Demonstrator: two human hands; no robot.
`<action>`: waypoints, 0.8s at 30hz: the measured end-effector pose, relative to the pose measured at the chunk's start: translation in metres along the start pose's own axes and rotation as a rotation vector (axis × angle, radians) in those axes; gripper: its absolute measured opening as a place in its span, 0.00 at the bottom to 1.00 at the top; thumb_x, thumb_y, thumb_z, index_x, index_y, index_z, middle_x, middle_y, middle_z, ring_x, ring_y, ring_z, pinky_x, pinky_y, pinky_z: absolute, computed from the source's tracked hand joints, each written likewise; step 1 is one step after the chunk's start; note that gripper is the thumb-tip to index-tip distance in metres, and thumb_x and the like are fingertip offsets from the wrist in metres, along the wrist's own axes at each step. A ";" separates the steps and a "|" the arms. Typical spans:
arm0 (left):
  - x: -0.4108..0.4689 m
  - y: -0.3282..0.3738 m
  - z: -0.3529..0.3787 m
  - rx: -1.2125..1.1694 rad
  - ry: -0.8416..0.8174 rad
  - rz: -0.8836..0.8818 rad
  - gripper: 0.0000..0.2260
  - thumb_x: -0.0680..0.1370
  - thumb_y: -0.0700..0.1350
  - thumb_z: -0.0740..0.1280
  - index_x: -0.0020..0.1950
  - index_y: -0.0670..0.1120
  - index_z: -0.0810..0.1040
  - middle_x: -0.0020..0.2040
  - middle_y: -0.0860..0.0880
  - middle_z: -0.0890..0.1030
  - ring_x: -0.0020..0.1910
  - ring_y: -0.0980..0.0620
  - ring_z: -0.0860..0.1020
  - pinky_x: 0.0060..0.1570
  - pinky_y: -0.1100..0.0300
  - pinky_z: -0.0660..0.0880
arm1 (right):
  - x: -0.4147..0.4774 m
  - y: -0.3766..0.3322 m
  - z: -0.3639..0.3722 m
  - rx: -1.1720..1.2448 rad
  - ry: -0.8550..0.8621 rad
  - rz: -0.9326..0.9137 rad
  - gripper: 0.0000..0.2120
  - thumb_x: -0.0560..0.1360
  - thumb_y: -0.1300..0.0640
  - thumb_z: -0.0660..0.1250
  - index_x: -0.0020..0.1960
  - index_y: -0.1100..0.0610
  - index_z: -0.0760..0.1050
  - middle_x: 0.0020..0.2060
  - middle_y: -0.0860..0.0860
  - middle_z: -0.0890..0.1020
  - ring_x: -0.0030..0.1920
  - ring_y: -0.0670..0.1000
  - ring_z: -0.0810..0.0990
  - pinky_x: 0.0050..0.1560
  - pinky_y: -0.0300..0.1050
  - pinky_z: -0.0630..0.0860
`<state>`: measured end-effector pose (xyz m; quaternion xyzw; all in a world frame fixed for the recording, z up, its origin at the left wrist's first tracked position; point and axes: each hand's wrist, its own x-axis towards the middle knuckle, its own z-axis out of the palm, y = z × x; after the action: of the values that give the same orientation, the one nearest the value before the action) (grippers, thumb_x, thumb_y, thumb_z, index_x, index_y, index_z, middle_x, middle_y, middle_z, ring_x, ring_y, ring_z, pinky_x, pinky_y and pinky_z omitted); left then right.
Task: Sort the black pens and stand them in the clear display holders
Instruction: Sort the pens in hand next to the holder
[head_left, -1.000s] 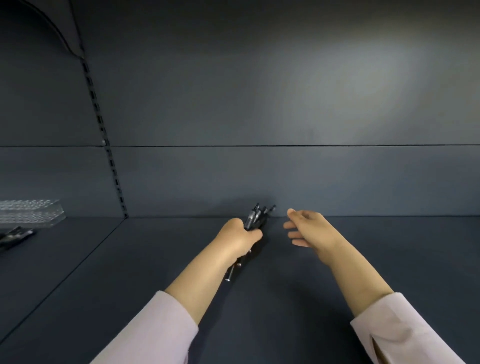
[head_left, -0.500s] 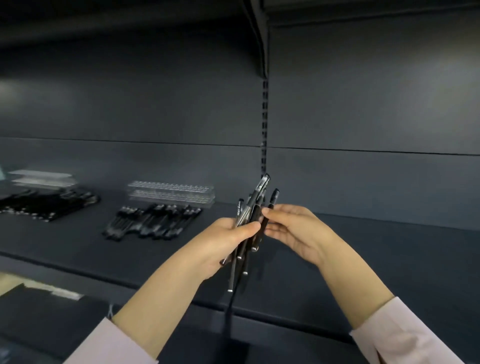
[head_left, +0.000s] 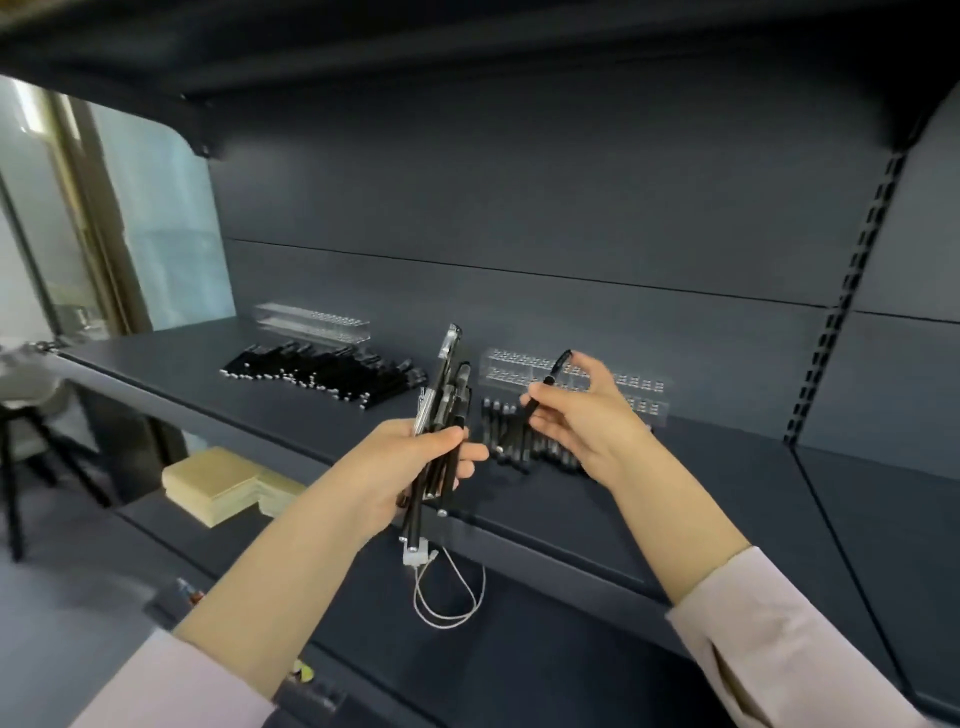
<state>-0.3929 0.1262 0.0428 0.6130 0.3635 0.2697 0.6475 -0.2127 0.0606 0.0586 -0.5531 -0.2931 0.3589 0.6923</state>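
Note:
My left hand (head_left: 400, 467) grips a bundle of black pens (head_left: 445, 405), held upright in front of the dark shelf (head_left: 260, 405). My right hand (head_left: 582, 421) pinches a single black pen (head_left: 549, 379), tilted, just in front of a clear display holder (head_left: 639, 389). A row of black pens (head_left: 506, 441) lies flat on the shelf in front of that holder, partly hidden by my right hand. Farther left, a bigger heap of black pens (head_left: 322, 374) lies before a second clear holder (head_left: 311, 322).
A tan box (head_left: 223, 483) sits on the lower ledge at left. A white cable with a small plug (head_left: 447, 587) hangs below the shelf edge. A slotted upright (head_left: 852, 291) divides the shelf bays at right. A stool (head_left: 21, 447) stands far left.
The view has swung left, bringing both holders and pen piles in front of me. My right hand has pulled one pen out of the bundle and moved it right toward the nearer holder.

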 end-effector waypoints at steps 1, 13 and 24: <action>0.008 -0.001 -0.016 0.002 0.015 -0.006 0.09 0.81 0.44 0.65 0.57 0.41 0.79 0.47 0.49 0.87 0.40 0.58 0.84 0.38 0.65 0.78 | 0.013 0.001 0.013 -0.010 0.010 -0.001 0.35 0.75 0.67 0.68 0.74 0.49 0.56 0.41 0.56 0.83 0.36 0.49 0.79 0.37 0.39 0.79; 0.127 0.023 -0.172 0.048 0.133 -0.002 0.07 0.82 0.47 0.64 0.56 0.48 0.80 0.48 0.55 0.86 0.52 0.55 0.80 0.41 0.59 0.75 | 0.182 0.031 0.174 -0.130 0.031 -0.022 0.34 0.74 0.67 0.70 0.70 0.47 0.57 0.47 0.57 0.80 0.34 0.48 0.80 0.43 0.43 0.82; 0.244 0.034 -0.265 -0.018 0.049 0.013 0.06 0.79 0.44 0.68 0.53 0.46 0.83 0.45 0.50 0.85 0.40 0.56 0.83 0.37 0.60 0.78 | 0.261 0.070 0.254 -0.492 0.139 0.046 0.28 0.74 0.64 0.70 0.65 0.49 0.59 0.52 0.59 0.80 0.28 0.50 0.81 0.28 0.36 0.78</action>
<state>-0.4582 0.4825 0.0461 0.6029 0.3728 0.2919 0.6422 -0.2797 0.4251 0.0471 -0.7348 -0.3106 0.2538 0.5470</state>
